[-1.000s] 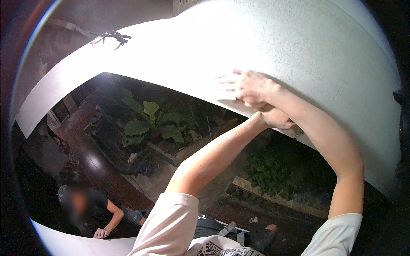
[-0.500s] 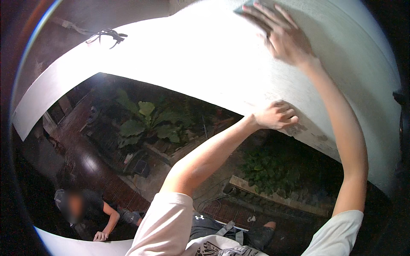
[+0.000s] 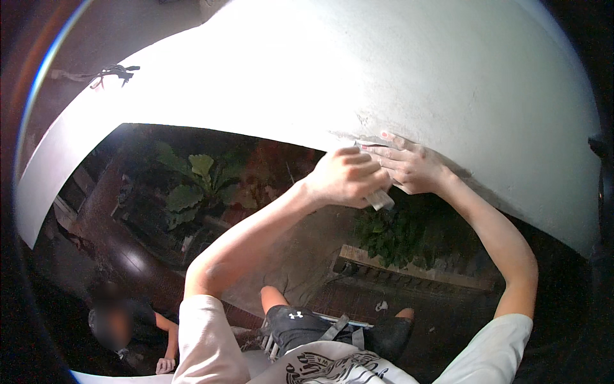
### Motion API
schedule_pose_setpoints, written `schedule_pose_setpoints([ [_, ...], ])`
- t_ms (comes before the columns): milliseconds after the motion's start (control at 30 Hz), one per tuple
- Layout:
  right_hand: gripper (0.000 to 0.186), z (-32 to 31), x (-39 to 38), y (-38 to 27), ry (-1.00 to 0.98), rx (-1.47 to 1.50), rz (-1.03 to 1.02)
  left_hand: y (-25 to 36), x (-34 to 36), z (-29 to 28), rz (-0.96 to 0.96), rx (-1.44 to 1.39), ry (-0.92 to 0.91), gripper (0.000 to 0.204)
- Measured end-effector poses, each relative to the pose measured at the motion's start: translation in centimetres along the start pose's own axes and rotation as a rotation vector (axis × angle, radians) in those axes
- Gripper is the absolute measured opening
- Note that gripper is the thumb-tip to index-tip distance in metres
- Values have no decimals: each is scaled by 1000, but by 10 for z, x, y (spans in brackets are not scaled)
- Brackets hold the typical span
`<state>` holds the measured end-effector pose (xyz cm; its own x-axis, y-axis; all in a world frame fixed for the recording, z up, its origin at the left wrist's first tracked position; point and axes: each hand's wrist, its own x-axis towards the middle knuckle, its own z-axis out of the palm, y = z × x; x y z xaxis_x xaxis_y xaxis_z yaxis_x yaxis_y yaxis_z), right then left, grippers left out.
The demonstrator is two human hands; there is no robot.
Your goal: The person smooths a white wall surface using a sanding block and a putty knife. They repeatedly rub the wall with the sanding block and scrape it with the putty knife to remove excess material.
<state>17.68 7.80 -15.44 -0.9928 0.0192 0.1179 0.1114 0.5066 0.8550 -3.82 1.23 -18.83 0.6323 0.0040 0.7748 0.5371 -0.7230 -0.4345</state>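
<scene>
A large white curved surface [image 3: 460, 77] spans the upper view, with grey smudges along its lower edge. My left hand [image 3: 345, 174] is at that edge, fingers curled round a pale grey flat piece [image 3: 382, 200] whose end hangs below them. Just right of it, my right hand [image 3: 409, 165] has its fingers stretched flat at the edge, partly behind my left hand, over a thin grey piece. I cannot tell whether both hands touch one and the same piece.
A co-worker [image 3: 144, 323] in dark clothing is low at the left, a hand near another white curved edge [image 3: 109, 377]. Dark cables [image 3: 115, 73] lie on the upper left edge. Far below are leafy plants [image 3: 201, 176], a long planter edge [image 3: 409, 269] and dark flooring.
My right hand has come down from high on the white surface to its lower edge. My left hand has shifted left and now shows a grey piece in its fingers.
</scene>
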Motion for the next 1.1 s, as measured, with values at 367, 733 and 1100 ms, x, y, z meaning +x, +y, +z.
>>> schedule_pose_setpoints([
  [367,45,-49,-21,96,281,-116,497,-46,-1,-4,-467,-264,-148,20],
  [733,55,-40,73,79,209,-233,421,-29,-2,38,-543,-191,-426,29],
  [1100,41,-71,141,125,-15,-148,421,-17,10,32,-440,-27,-707,29],
])
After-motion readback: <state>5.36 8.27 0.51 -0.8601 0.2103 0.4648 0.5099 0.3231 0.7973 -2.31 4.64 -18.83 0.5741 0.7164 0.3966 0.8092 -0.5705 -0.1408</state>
